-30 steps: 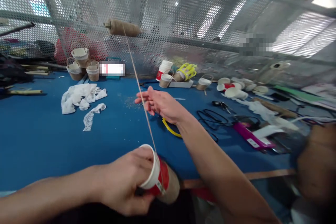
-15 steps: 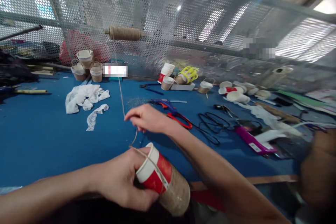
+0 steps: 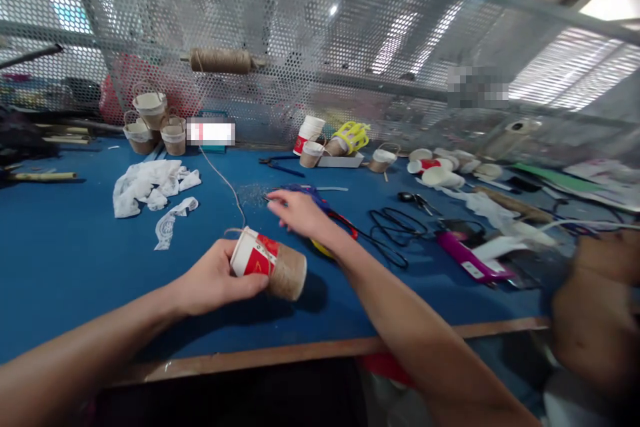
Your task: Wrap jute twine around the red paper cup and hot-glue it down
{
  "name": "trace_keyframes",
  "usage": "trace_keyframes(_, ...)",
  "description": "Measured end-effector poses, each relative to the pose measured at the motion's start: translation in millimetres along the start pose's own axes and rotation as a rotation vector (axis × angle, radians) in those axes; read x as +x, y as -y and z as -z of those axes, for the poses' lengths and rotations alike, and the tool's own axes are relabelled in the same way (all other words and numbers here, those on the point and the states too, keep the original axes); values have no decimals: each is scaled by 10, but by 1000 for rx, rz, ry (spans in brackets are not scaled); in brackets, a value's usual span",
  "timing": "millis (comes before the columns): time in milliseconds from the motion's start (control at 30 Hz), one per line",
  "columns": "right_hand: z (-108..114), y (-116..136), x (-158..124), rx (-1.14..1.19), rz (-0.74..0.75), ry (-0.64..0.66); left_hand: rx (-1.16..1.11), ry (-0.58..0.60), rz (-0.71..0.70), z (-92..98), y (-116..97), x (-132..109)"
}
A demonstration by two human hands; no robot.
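Observation:
My left hand (image 3: 220,280) is wrapped around a paper cup (image 3: 260,260), tilted on its side with its white rim to the left. The cup's lower half is wound with brown twine, and its upper part is red and white. A strand of twine (image 3: 225,180) runs from the cup back across the table toward the spool (image 3: 220,61). Over the table my right hand (image 3: 300,213) has its fingers curled together beside a blue glue gun (image 3: 313,193). Red and yellow handles (image 3: 323,249), seemingly of scissors, show under its wrist; anything in its fingers is hidden.
White lace (image 3: 150,187) lies at left, near twine-wrapped cup baskets (image 3: 174,137). Pliers (image 3: 283,165), more cups (image 3: 311,155) and a yellow plastic cage (image 3: 354,137) stand at the back. Black cable (image 3: 395,230) and a purple tool (image 3: 470,259) lie right. Wooden edging (image 3: 280,352) runs in front.
My left hand has carried the cup forward and up over the table. My right hand has let go of the twine and moved right, to the glue gun and handles. The twine now hangs slack.

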State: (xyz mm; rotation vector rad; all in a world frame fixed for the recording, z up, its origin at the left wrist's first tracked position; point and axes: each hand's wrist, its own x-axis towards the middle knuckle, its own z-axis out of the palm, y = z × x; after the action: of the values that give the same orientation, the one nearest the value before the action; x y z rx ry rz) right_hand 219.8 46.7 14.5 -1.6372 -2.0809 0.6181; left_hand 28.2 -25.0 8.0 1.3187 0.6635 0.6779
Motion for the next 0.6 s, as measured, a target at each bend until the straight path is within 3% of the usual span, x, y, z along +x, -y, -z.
trace_keyframes(100, 256, -338, 122, -95, -138, -226, 4, -112, 16, 40, 12, 71)
trace_keyframes(200, 371, -660, 209, -134, -232, -227, 58, -187, 18, 64, 2, 104)
trace_keyframes(300, 325, -832, 253, -120, -288, -211, 140, -210, -7, 80, 5, 110)
trace_keyframes(433, 288, -746, 212, -57, -317, -319, 196, -206, -23, 97, 22, 96)
trace_keyframes(533, 395, -501, 67, 40, -286, -415, 185, -209, -13, 111, 20, 90)
trace_keyframes(600, 492, -309, -74, 175, -231, -385, 163, -215, -7, 123, 9, 95)
